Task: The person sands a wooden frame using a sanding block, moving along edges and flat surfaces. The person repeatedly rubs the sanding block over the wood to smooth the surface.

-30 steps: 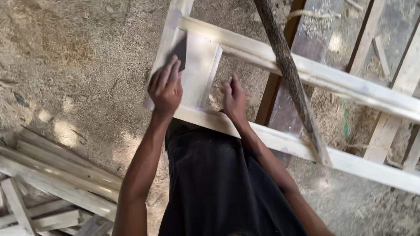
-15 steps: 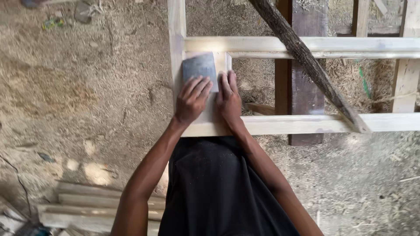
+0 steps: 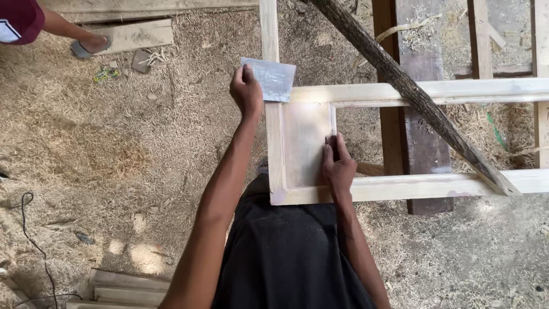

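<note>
Left hand: grip pinching grey sandpaper sheet at wooden frame corner. Right hand: fingers pressed together flat on panel edge.

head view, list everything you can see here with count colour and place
wooden frame: one, pale, across the middle and right
panel: one, pale, set in the frame's left end
sandpaper sheet: one, grey, at the frame's top left corner
rough pole: one, dark brown, slanting over the frame
dark plank: one, brown, under the frame
planks: a few, pale, bottom left
cable: one, black, far left on the sawdust
another person's foot: one, in a sandal, top left
left hand: holds the sandpaper sheet
right hand: rests on the panel's right edge
</note>
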